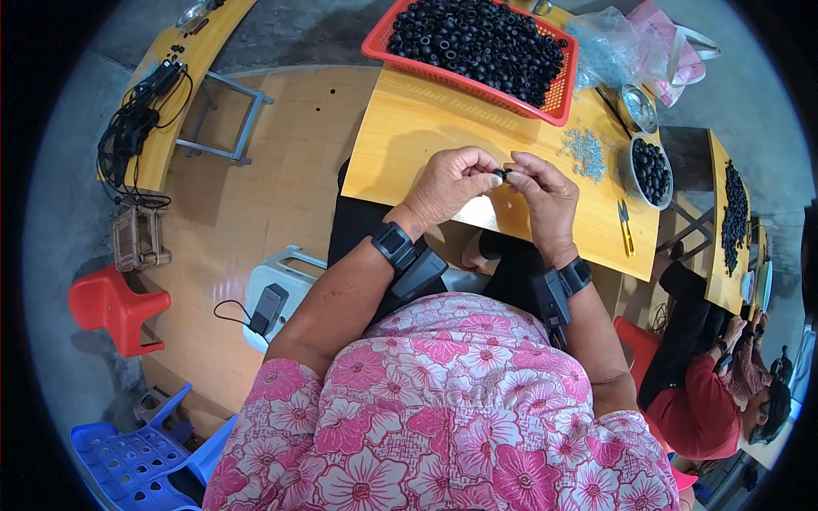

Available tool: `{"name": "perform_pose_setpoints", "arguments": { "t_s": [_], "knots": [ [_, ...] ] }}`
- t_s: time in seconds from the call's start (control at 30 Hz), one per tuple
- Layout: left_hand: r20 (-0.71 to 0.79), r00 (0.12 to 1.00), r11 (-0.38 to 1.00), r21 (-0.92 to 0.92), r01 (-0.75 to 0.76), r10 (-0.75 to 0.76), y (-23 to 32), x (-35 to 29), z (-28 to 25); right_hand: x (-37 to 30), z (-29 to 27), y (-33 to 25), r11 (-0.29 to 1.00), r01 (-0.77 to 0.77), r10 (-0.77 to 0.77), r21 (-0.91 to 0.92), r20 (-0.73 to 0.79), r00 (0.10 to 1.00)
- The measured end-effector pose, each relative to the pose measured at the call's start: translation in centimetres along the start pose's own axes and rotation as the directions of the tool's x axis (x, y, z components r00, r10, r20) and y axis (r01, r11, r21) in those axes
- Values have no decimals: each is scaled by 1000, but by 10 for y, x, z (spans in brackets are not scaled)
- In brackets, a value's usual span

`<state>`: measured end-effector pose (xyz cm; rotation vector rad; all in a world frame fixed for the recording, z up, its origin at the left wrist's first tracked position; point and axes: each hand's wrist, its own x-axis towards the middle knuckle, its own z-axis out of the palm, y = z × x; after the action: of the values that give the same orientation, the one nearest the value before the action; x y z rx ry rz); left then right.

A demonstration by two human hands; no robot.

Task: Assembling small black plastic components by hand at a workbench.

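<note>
Over the near part of the yellow table [409, 128], my left hand [460, 180] and my right hand [543, 194] meet fingertip to fingertip. Both pinch one small black part [501, 175] between them; its exact kind is too small to tell. Beyond my hands a red plastic basket [375, 44] is heaped with small black ring-like parts [477, 43]. Right of my right hand lies a scatter of tiny clear pieces [584, 153]. A bowl [631, 179] full of black parts [651, 170] stands at the table's right edge, with yellow-handled snips [626, 228] lying nearer me.
A metal bowl [637, 109], a clear plastic bag [601, 47] and a pink bag [660, 43] crowd the far right. Another person [703, 400] sits at a side table [724, 289] on the right. Red [115, 308] and blue [128, 451] chairs stand at left.
</note>
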<state>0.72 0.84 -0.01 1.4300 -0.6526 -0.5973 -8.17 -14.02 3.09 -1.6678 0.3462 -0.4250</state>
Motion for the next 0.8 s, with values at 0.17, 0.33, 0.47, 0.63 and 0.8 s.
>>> {"name": "perform_pose_setpoints", "arguments": {
  "t_s": [0.17,0.33,0.47,0.63,0.8],
  "knots": [
    [-7,1000,999,-51,-1,1,-1,1,0,6,-5,3,991,-72,65,114,70,995],
    [1,1000,996,-90,20,-20,-2,2,0,2,-2,2,998,-3,1,63,28,1000],
    [-13,1000,1000,-19,4,-4,-4,2,-1,1,-1,2,998,-17,17,67,13,1000],
    [-53,998,997,-74,-21,17,-6,2,1,0,-2,1,994,-40,40,97,10,999],
    [-49,999,998,-70,3,-7,-5,2,1,0,-2,-1,992,-55,54,109,6,999]
  ]
}}
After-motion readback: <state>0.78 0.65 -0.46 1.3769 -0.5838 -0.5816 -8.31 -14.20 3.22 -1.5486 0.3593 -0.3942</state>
